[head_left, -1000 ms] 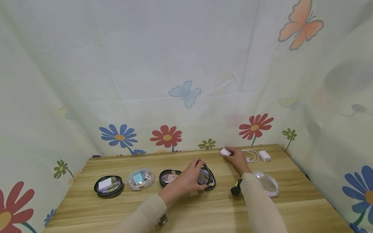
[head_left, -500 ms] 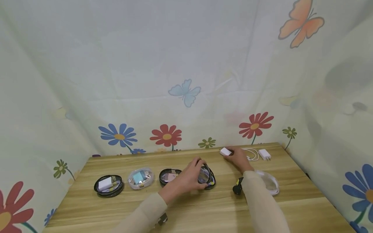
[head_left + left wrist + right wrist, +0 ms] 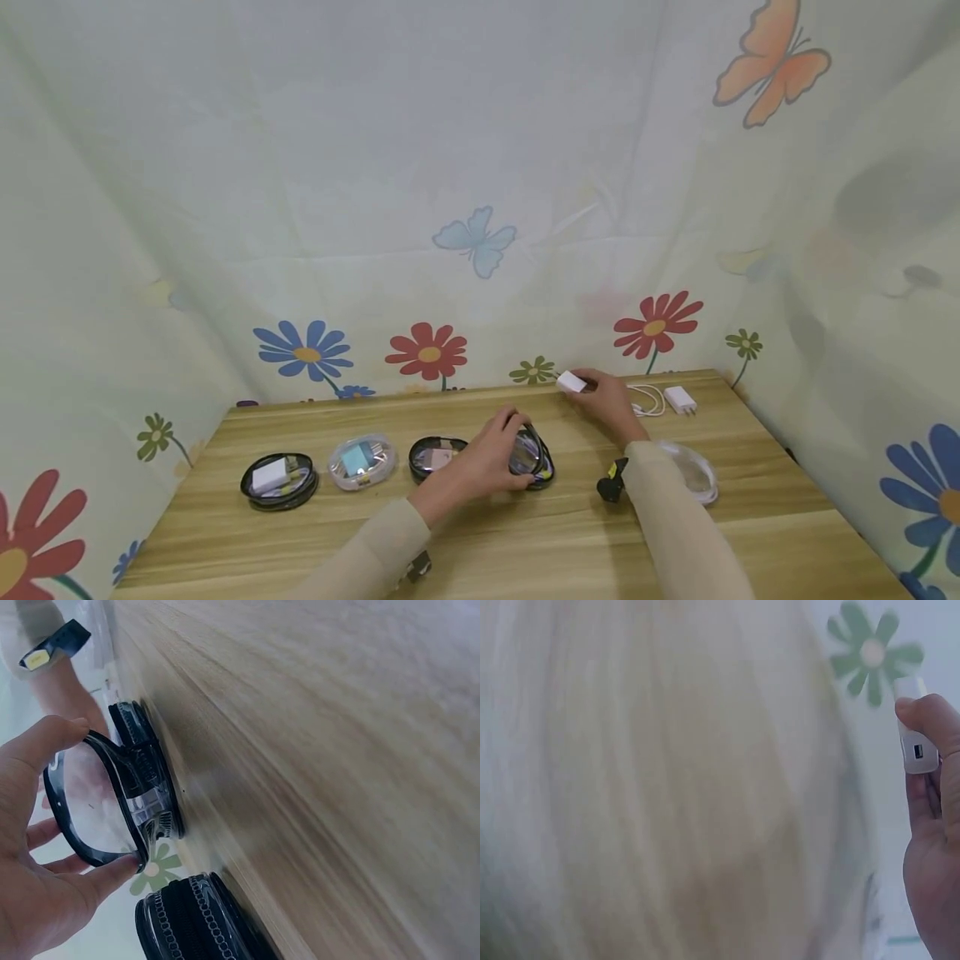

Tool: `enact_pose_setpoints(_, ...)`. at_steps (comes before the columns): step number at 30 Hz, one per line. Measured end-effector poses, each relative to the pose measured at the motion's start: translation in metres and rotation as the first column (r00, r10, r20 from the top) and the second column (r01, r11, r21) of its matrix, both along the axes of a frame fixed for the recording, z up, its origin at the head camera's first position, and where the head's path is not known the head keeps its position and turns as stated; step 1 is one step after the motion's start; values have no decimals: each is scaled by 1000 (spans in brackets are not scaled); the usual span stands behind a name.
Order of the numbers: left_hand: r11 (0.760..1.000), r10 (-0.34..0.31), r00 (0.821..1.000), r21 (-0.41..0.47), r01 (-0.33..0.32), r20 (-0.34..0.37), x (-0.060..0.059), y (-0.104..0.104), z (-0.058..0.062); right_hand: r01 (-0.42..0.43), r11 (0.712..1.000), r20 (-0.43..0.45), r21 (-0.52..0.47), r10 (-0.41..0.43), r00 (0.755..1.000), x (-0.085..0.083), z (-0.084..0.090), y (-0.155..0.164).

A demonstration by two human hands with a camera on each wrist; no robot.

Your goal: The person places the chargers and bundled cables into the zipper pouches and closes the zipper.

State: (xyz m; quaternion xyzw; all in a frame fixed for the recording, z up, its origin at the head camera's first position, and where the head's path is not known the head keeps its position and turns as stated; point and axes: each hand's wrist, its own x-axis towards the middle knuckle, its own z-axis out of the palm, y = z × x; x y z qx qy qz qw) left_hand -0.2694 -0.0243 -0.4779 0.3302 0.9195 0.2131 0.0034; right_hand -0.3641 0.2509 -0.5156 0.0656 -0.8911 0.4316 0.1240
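My left hand [image 3: 486,457] grips the raised clear lid of a black-edged zip case [image 3: 547,468] on the wooden table. In the left wrist view, thumb and fingers hold the lid [image 3: 91,804] by its black rim, tilted up from the base [image 3: 154,787]; a cable with a metal-tipped plug shows inside. My right hand [image 3: 609,407] pinches a white charger plug [image 3: 572,382] at the back of the table, to the right of the open case. In the right wrist view the charger's USB port [image 3: 919,751] faces the camera.
Left of the case stand a black case with a pink item [image 3: 435,457], a clear case with a blue item [image 3: 357,458] and a black case with a white charger [image 3: 272,477]. A white cable [image 3: 651,400], another charger [image 3: 680,400] and a white-edged case [image 3: 705,479] lie right.
The right hand has lifted the white charger slightly and moved it a little left and away. The left hand stays on the lid.
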Motion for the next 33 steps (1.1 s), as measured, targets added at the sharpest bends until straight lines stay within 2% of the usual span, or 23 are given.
enact_pose_setpoints(4,1000,-3,1000,5,3,7,-1,0,0,-44,999,-26,-24,44,999,2,15,-11)
enact_pose_setpoints(9,1000,-3,1000,3,3,14,-1,0,1,-90,995,-45,34,92,995,10,27,-19)
enact_pose_setpoints(12,1000,-3,1000,4,3,18,0,-1,2,-114,991,-27,65,116,993,21,31,-22)
enact_pose_setpoints(14,1000,-1,1000,4,1,26,0,-1,2,-153,984,-22,88,155,988,28,31,-25)
enact_pose_setpoints(20,1000,-6,1000,16,6,24,1,-3,2,-284,957,5,59,284,959,58,29,-38)
enact_pose_setpoints(26,999,-20,1000,44,19,23,2,-5,1,-369,928,-17,54,371,929,78,20,-54)
enact_pose_setpoints(28,999,-25,1000,47,24,14,2,-6,1,-377,922,-30,89,381,924,83,17,-60)
enact_pose_setpoints(33,999,-16,1000,52,16,1,2,-6,-1,-309,931,-50,195,324,945,92,14,-71)
